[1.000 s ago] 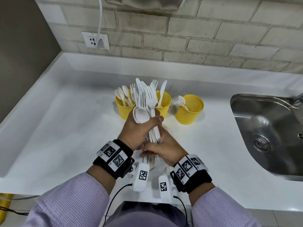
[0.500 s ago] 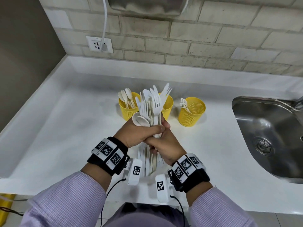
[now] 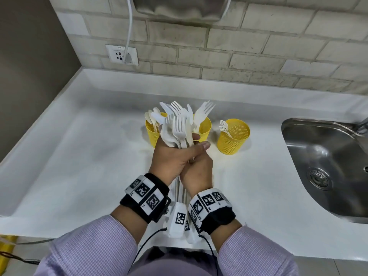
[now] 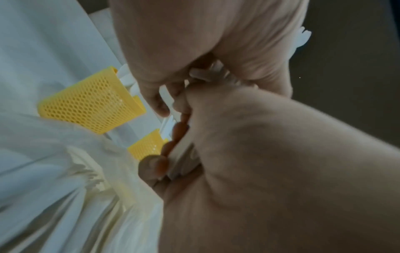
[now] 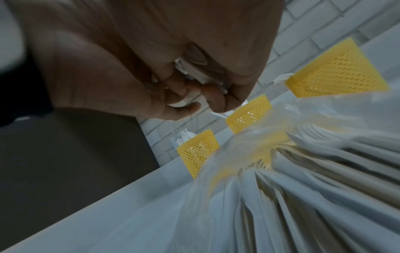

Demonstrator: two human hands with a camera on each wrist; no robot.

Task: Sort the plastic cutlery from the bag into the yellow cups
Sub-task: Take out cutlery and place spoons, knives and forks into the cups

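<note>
Both hands had risen; left hand and right hand fingers curled round the cutlery bundle, likely readying sorting into yellow cups

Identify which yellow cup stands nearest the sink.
The right-hand yellow cup, holding a few forks; it stands apart, while the other two cups are partly hidden behind the cutlery bundle.

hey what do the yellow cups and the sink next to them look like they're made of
Yellow cups: likely moulded plastic, matte, judging by the uniform colour and fine honeycomb mesh walls.
Sink: looks like stainless steel, brushed and shiny, with grey reflections across the basin and a metal drain strainer.
</note>
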